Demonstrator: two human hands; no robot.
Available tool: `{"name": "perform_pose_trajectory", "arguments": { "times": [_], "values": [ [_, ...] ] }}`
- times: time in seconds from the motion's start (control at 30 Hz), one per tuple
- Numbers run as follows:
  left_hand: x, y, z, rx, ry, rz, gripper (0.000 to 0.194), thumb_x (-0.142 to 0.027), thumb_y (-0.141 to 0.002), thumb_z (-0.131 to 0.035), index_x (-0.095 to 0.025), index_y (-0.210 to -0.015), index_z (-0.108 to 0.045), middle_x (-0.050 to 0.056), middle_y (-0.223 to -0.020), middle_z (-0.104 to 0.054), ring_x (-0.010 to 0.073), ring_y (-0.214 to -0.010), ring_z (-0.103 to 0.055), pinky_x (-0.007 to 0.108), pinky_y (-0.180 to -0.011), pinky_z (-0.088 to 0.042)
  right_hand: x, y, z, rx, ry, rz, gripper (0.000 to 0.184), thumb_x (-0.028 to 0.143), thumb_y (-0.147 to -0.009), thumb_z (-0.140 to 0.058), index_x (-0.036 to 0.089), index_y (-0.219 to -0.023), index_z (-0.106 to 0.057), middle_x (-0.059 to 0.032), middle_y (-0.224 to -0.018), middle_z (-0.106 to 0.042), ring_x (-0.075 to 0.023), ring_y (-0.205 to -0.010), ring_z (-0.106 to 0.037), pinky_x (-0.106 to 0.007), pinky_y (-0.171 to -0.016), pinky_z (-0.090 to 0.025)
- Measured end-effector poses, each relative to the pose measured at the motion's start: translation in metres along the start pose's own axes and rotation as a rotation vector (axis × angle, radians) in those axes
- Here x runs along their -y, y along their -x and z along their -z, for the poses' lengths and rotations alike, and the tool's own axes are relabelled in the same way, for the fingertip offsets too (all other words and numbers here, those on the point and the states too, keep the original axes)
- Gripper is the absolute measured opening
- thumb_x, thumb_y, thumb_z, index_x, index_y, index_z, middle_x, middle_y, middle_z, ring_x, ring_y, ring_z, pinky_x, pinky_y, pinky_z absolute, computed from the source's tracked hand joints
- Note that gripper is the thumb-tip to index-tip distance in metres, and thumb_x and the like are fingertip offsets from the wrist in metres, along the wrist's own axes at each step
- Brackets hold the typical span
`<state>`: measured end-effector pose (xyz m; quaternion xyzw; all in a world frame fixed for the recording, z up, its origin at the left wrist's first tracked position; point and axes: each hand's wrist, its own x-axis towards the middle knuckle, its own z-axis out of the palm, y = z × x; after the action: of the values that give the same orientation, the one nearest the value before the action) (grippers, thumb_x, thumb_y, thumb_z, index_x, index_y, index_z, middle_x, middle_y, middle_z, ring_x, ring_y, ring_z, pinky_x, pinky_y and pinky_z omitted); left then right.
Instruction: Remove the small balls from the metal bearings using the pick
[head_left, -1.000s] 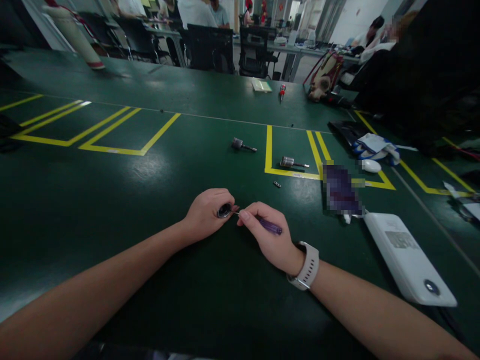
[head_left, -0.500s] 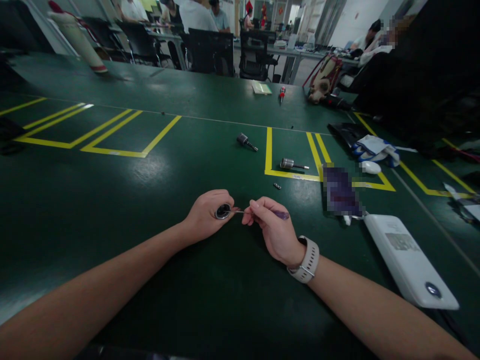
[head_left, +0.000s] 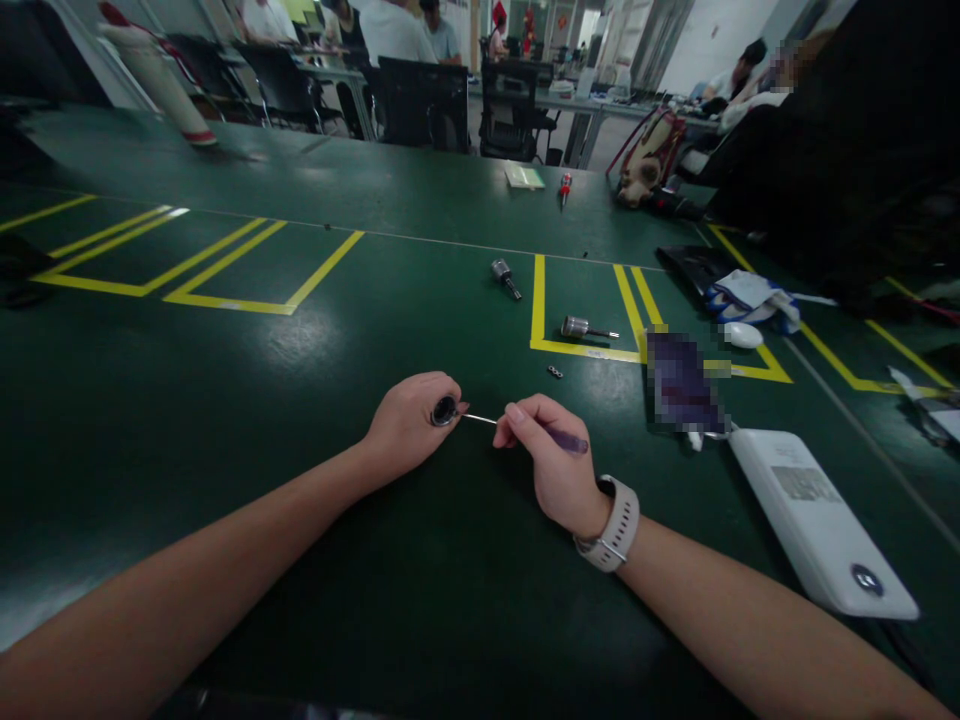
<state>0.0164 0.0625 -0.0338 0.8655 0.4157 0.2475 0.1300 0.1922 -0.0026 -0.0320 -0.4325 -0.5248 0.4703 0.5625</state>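
Note:
My left hand (head_left: pixel 409 425) is closed round a small round metal cylinder (head_left: pixel 444 410), its dark open end turned toward me. My right hand (head_left: pixel 551 465), with a white watch on the wrist, pinches a thin screwdriver with a purple handle (head_left: pixel 559 437). Its metal tip reaches to the rim of the cylinder. Both hands rest on the green table (head_left: pixel 225 420). Two more metal cylinders with shafts lie further off: one (head_left: pixel 504 275) left of a yellow line, one (head_left: pixel 583 327) inside a yellow box. A tiny metal part (head_left: pixel 554 372) lies between them and my hands.
A white power bank (head_left: pixel 817 520) and a blurred purple item (head_left: pixel 679 382) lie to the right. Gloves and a white oval (head_left: pixel 746 300) sit beyond. A red screwdriver (head_left: pixel 564 185) and a pad (head_left: pixel 523 175) lie far back. Chairs and seated people line the far side.
My right hand has drawn back to the right, so more of the screwdriver's shaft shows. The far cylinder has rolled to the right, toward the yellow line.

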Motion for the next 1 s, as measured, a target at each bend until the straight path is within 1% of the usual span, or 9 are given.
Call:
{"name": "perform_pose_trajectory", "arguments": {
  "times": [0.1, 0.27, 0.4, 0.63, 0.8, 1.0],
  "values": [
    [0.0019, -0.0001, 0.0020, 0.010, -0.041, 0.026, 0.014, -0.021, -0.080, -0.052, -0.017, -0.067, -0.051, 0.001, -0.066, -0.054, 0.0141, -0.062, -0.051, 0.026, -0.056, -0.037, -0.0009, -0.0010, 0.0015, 0.011, 0.061, -0.033, 0.025, 0.032, -0.087, -0.054, 0.019, -0.066, -0.059, 0.0020, -0.062, -0.057, -0.0125, -0.061, -0.053, -0.028, -0.063, -0.042],
    [0.0028, -0.0002, 0.0034, -0.015, -0.035, 0.028, 0.013, -0.021, -0.079, -0.052, -0.017, -0.067, -0.051, 0.000, -0.066, -0.054, 0.0136, -0.062, -0.052, 0.025, -0.056, -0.037, -0.0005, -0.0029, 0.0012, 0.082, 0.141, -0.116, 0.027, 0.033, -0.087, -0.054, 0.019, -0.064, -0.057, 0.0022, -0.060, -0.055, -0.0126, -0.059, -0.052, -0.028, -0.060, -0.041],
    [0.0010, -0.0002, 0.0028, 0.024, -0.040, -0.002, 0.013, -0.020, -0.079, -0.052, -0.017, -0.067, -0.052, 0.000, -0.065, -0.055, 0.0134, -0.061, -0.052, 0.025, -0.055, -0.037, 0.0013, -0.0032, 0.0008, 0.098, 0.156, -0.124, 0.027, 0.033, -0.087, -0.054, 0.019, -0.064, -0.057, 0.0018, -0.061, -0.055, -0.0127, -0.059, -0.052, -0.028, -0.060, -0.042],
    [0.0022, 0.0001, 0.0013, 0.047, -0.051, -0.037, 0.013, -0.020, -0.079, -0.052, -0.017, -0.067, -0.052, -0.001, -0.064, -0.054, 0.0127, -0.060, -0.051, 0.024, -0.055, -0.037, 0.0004, -0.0008, 0.0025, 0.028, 0.052, -0.058, 0.027, 0.034, -0.086, -0.054, 0.020, -0.063, -0.057, 0.0031, -0.056, -0.054, -0.0119, -0.056, -0.051, -0.027, -0.059, -0.040],
    [0.0025, 0.0001, 0.0010, 0.053, -0.063, -0.033, 0.013, -0.021, -0.080, -0.053, -0.016, -0.068, -0.052, 0.000, -0.065, -0.054, 0.0135, -0.061, -0.052, 0.025, -0.056, -0.037, 0.0014, -0.0010, 0.0009, 0.032, 0.070, -0.089, 0.029, 0.032, -0.086, -0.053, 0.020, -0.060, -0.054, 0.0042, -0.052, -0.049, -0.0110, -0.052, -0.047, -0.026, -0.054, -0.037],
    [0.0029, 0.0001, 0.0002, 0.053, -0.081, -0.032, 0.012, -0.021, -0.080, -0.053, -0.017, -0.068, -0.052, -0.001, -0.065, -0.054, 0.0131, -0.061, -0.052, 0.025, -0.056, -0.037, 0.0043, -0.0019, -0.0010, -0.016, 0.149, -0.107, 0.033, 0.033, -0.085, -0.053, 0.020, -0.055, -0.050, 0.0050, -0.050, -0.042, -0.0103, -0.049, -0.040, -0.025, -0.049, -0.032]
  ]
}}
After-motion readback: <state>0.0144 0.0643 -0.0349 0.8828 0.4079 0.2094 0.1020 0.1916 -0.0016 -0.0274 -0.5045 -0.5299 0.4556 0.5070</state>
